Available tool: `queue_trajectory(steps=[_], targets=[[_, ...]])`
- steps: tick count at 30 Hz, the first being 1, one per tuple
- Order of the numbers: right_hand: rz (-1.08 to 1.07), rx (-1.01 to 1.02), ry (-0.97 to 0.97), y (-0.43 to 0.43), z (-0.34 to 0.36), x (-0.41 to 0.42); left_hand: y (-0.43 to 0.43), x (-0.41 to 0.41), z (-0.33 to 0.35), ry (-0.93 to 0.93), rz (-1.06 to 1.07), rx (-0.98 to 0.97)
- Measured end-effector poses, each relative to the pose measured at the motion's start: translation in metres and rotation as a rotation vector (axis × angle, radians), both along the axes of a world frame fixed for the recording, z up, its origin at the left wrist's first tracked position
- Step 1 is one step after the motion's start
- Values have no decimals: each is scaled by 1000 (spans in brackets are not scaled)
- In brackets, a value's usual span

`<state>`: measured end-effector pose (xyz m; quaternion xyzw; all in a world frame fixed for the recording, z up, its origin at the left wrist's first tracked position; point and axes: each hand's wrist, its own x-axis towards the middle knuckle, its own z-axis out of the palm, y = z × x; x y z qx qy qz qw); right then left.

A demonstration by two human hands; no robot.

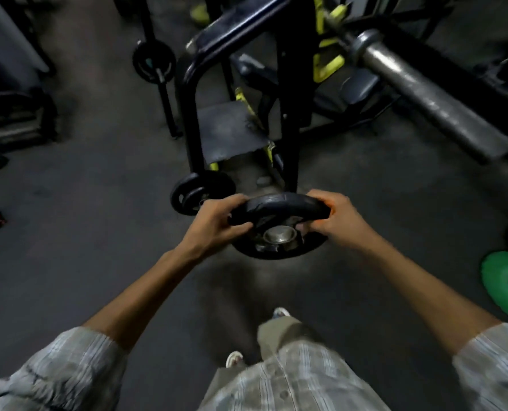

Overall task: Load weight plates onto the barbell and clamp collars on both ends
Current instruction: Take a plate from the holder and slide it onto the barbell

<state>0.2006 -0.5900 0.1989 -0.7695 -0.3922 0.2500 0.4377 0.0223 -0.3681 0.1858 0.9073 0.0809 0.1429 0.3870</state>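
Left hand (217,221) and right hand (332,221) grasp a plate (279,203). The rack (288,114) stands just beyond the fingers, with the bar (424,93) beyond-right.

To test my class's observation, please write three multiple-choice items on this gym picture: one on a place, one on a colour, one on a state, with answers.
1. Where does the green plate lie? A on the floor, at the right; B on a rack peg; C on a bench.
2. What colour is the held plate? A red; B black; C yellow.
3. How is the barbell sleeve? A loaded with plates; B clamped with a collar; C bare.
Answers: 1 A, it rests on the floor at the right edge. 2 B, the rim between the left hand and right hand is black. 3 C, no plate or collar sits on it.
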Motion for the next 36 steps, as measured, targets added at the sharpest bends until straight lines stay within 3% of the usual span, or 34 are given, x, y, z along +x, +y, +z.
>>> queue_trajectory(steps=[8,22,36], targets=[[18,197,-13,-95,67,46,-95,46,78,-182,-89,11],[176,260,-31,-222,118,193,-254,168,103,-324,-12,-137],[153,276,-40,-232,125,276,-278,246,117,-300,60,-32]])
